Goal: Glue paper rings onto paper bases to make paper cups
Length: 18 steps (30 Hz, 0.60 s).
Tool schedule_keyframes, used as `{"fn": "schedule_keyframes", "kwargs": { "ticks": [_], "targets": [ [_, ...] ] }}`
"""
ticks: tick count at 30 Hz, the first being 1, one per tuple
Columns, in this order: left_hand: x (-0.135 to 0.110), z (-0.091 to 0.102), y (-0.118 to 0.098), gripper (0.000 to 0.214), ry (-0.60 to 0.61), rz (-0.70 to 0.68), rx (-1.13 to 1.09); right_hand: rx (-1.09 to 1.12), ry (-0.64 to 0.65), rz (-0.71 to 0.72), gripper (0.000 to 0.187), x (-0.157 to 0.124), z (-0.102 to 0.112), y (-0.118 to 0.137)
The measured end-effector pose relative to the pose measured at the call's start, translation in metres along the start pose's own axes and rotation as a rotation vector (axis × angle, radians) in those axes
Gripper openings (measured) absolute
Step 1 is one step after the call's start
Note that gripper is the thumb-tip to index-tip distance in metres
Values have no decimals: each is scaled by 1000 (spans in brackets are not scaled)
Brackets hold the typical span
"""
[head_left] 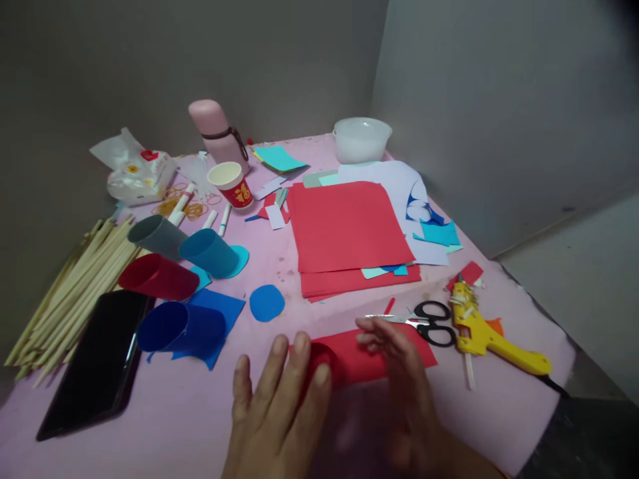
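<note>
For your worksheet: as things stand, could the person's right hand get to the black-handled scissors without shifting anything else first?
Probably yes. The right hand lies on the red paper roll, and the scissors lie just beyond its fingertips on the pink table, nothing between.

The red paper roll under my left hand and right hand looked matt and smooth, like the stacked red sheets. The scissors had shiny metal blades and glossy black plastic handles. The glue gun was glossy yellow plastic. The phone showed glossy black glass, the sticks pale bare wood, the pink tablecloth matt.
</note>
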<state>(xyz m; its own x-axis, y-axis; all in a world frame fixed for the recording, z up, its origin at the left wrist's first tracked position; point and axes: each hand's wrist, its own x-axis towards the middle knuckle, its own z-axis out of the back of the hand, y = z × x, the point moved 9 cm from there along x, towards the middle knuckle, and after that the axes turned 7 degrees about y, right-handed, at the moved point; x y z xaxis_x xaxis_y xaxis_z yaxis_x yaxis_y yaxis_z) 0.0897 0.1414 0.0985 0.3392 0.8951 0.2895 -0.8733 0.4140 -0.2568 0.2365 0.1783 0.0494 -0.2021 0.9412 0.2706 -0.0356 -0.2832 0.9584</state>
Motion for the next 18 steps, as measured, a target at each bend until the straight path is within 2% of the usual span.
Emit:
{"fn": "schedule_keyframes", "kwargs": {
  "ticks": [2, 5, 11, 18],
  "targets": [
    [17, 5, -20, 75, 99, -155, 93, 94, -111, -26, 73, 2, 12, 3],
    [32, 2, -29, 86, 195, -265, 251, 145, -138, -75, 63, 7, 17, 8],
    [36, -17, -21, 79, 245, -303, 390, 134, -161, -15, 56, 9, 21, 8],
    [36, -18, -20, 76, 264, -290, 409, 173, -173, -1, 48, 9, 21, 5]
  ]
}}
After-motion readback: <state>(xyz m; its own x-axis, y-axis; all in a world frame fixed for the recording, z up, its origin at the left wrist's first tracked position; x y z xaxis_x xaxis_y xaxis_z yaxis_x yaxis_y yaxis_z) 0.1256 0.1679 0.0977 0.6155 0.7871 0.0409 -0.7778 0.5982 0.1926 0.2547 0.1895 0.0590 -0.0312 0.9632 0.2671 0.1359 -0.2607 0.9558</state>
